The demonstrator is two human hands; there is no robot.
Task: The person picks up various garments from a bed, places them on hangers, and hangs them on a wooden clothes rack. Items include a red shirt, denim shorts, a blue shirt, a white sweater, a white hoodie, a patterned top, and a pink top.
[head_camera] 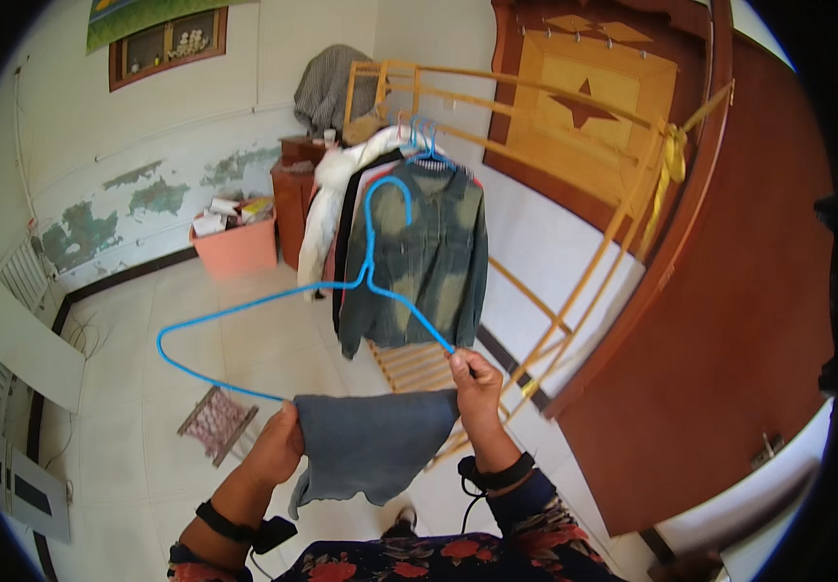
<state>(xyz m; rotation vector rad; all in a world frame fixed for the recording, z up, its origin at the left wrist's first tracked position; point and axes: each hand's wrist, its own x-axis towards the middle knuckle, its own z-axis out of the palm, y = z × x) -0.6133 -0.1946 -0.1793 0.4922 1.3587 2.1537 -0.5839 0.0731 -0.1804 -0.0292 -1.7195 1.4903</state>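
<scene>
A blue wire clothes hanger is held up before me, its hook at the top. My left hand pinches the hanger's lower bar together with the upper left corner of a grey cloth garment. The garment hangs down between my hands, over or along the lower bar; how it is folded cannot be told. My right hand grips the hanger's right end at the garment's upper right corner. Behind the hanger, a green and tan denim jacket hangs on a wooden rack beside other clothes and several hangers.
A folding stool stands on the tiled floor at the left. Farther back are a pink tub filled with boxes and a brown wooden cabinet. A brown door is at the right. A yellow cloth is tied to the rack.
</scene>
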